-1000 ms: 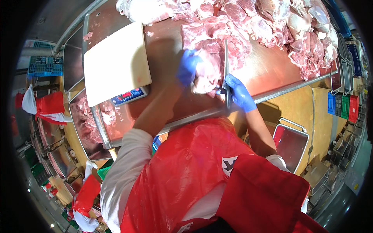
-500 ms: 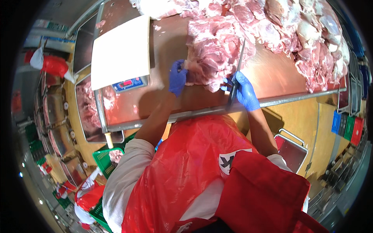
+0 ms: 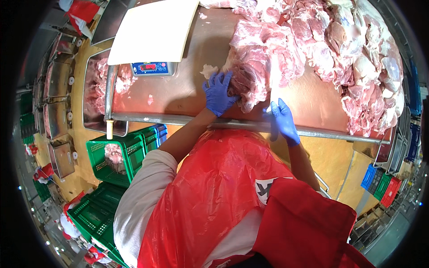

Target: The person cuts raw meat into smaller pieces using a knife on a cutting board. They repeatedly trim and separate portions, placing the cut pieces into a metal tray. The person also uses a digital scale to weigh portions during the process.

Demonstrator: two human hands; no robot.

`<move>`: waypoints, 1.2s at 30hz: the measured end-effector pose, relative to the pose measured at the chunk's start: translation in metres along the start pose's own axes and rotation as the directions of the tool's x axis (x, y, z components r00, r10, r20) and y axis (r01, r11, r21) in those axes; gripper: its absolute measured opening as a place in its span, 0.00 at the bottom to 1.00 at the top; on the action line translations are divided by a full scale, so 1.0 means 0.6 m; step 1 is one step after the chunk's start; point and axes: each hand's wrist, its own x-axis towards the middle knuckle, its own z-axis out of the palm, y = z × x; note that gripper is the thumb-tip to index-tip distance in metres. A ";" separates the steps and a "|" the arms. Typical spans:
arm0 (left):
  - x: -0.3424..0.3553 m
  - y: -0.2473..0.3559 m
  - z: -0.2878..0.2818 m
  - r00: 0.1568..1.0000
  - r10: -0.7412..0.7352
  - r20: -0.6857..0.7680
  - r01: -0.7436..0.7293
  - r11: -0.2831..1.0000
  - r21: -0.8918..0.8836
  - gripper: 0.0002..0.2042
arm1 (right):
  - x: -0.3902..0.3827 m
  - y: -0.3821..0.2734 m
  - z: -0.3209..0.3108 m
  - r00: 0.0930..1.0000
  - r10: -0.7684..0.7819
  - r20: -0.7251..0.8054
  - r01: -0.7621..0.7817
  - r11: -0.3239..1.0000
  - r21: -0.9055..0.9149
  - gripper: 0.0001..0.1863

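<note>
Meat cut at the near edge of the steel table, pinned by spread left hand to steady it, right hand curled round a knife alongside, white board and scale parked left, clear of work.

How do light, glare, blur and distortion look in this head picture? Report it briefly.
Head view: bright, even overhead light; soft glare on the steel table and on the red plastic apron; faint shadow under the left hand and the meat piece; the right hand looks slightly motion-blurred; strong fisheye bends the table's front rail and leaves black corners; the green crates stay fairly sharp.
</note>
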 end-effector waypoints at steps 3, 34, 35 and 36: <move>0.017 -0.006 -0.002 0.999 -0.006 0.048 0.010 0.996 -0.083 0.42 | -0.001 -0.004 -0.008 1.000 -0.010 -0.021 0.009 0.998 -0.061 0.12; 0.098 -0.054 0.008 0.965 -0.174 -0.196 -0.024 0.685 -0.728 0.08 | 0.049 -0.021 0.114 0.941 -0.335 0.044 0.208 0.472 -0.857 0.12; 0.093 -0.047 0.001 0.964 -0.183 -0.193 -0.029 0.649 -0.760 0.08 | 0.061 -0.033 0.121 0.948 -0.316 0.026 0.182 0.475 -0.861 0.11; 0.089 -0.050 -0.002 0.970 -0.166 -0.178 -0.019 0.676 -0.737 0.08 | 0.075 -0.049 0.130 0.953 -0.302 0.017 0.165 0.473 -0.865 0.11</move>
